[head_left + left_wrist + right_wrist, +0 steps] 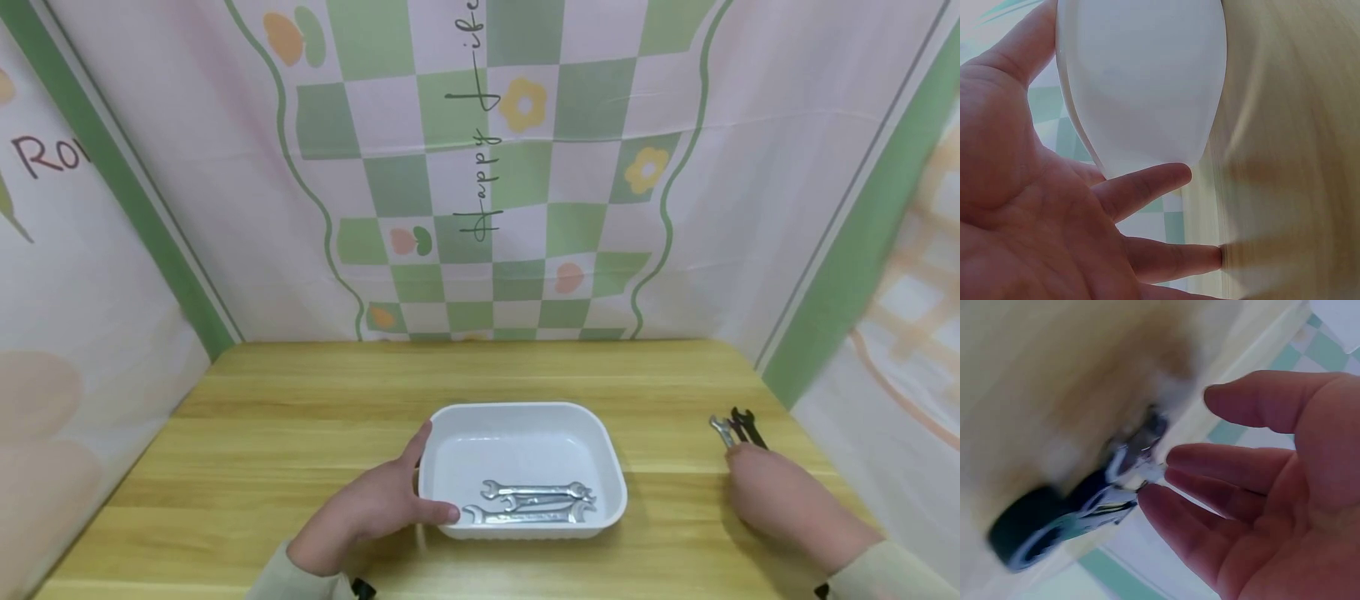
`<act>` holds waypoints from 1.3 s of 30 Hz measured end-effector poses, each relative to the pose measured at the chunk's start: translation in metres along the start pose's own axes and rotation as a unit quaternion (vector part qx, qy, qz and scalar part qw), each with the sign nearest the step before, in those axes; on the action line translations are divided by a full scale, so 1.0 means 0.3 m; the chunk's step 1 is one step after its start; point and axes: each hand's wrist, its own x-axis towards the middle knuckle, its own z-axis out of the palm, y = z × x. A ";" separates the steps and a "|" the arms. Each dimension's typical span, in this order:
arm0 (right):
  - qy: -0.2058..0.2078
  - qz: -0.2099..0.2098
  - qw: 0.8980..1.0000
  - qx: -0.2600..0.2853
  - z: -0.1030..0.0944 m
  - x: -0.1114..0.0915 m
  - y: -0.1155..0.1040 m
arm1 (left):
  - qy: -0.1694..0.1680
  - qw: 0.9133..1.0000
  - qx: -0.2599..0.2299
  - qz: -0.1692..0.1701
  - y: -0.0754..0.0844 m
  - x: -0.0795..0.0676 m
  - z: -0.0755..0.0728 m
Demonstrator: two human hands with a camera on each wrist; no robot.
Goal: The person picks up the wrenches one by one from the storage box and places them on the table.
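At the right side of the table [660, 433], your right grip [783, 497] reaches in from the lower right corner, fingers apart and loosely extended toward some tools; whether the fingertips touch them cannot be told. Past your knuckles show the heads of a silver wrench [722, 428] and two dark wrenches [752, 427].

Your left grip [382, 500] is spread against the left end of the white tray [517, 450], thumb over its near-left corner, index finger along the far-left rim; a lower finger reaches the table. Three silver wrenches [528, 517] lie inside the tray, along its near wall.

Your right grip works close to the table's slanting right edge. A broad stretch of wood separates it from the tray, a wider one runs left of the tray, and a narrower band lies behind, up to the back edge.

On the back cloth [525, 192], "Happy Life" runs sideways; the left cloth [90, 275] shows "Ro", then a cut-off letter. Any marks on the wrenches are too small to read.
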 end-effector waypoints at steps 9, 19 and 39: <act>-0.069 0.110 0.954 0.269 -0.186 0.152 -0.109 | 0.006 1.000 0.001 -0.001 -0.003 -0.001 -0.002; -0.299 0.042 0.755 0.582 -0.301 0.287 -0.329 | -0.001 1.000 -0.003 0.002 -0.008 0.004 -0.001; -0.369 0.071 0.847 0.376 -0.204 0.431 -0.645 | -0.001 1.000 0.006 0.007 -0.004 0.005 0.002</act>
